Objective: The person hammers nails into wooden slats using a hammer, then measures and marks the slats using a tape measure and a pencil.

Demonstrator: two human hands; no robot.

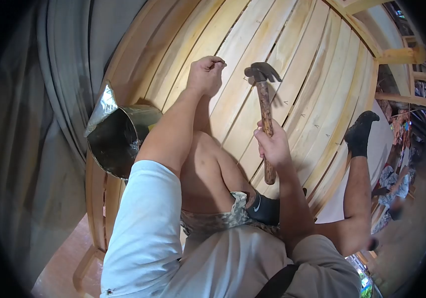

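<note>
My right hand [274, 144] is wrapped round the wooden handle of a claw hammer [265, 104], whose dark metal head points away from me above the slats. My left hand [206, 76] is closed in a pinch over the wooden slats [243, 54], to the left of the hammer head. A small dark bit shows at its fingertips, too small to name. Beside my left forearm is an open metal tin [118, 136] with a jagged, bent-back lid; its inside is dark. Small V-shaped marks [303, 115] run across the slats on the right.
Grey curtain cloth [64, 89] hangs along the left. My bent legs rest on the slats, one foot in a dark sock [360, 133] stretched out on the right. Wooden frame pieces [399, 55] and clutter stand beyond the slats' right edge.
</note>
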